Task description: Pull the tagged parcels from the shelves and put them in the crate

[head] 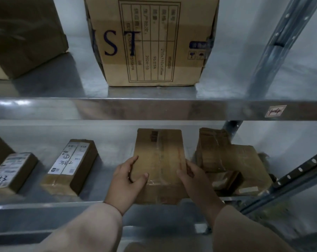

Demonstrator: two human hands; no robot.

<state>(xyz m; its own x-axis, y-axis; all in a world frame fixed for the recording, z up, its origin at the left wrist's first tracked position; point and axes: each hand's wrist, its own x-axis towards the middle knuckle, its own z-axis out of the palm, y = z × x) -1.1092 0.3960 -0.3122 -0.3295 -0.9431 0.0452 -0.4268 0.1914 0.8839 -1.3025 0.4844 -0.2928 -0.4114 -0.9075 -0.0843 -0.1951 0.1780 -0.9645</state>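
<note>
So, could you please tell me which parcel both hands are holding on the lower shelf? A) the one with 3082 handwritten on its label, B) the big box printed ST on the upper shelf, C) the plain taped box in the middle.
C: the left hand and right hand clasp the sides of the plain taped box, while the 3082 parcel sits untouched to its left.

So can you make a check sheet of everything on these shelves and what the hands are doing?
Surface: metal lower shelf, parcels set in a row.
Job's things: taped parcel at the shelf's front edge, held at both sides; labelled parcel marked 3082 to its left; another labelled parcel at far left. No crate in view.
Clutter: crumpled boxes at right.
Grippers: left hand and right hand grip the taped parcel.
Cables: nothing seen.
Surroundings: upper shelf carries a big printed carton; slotted upright post at right.
</note>
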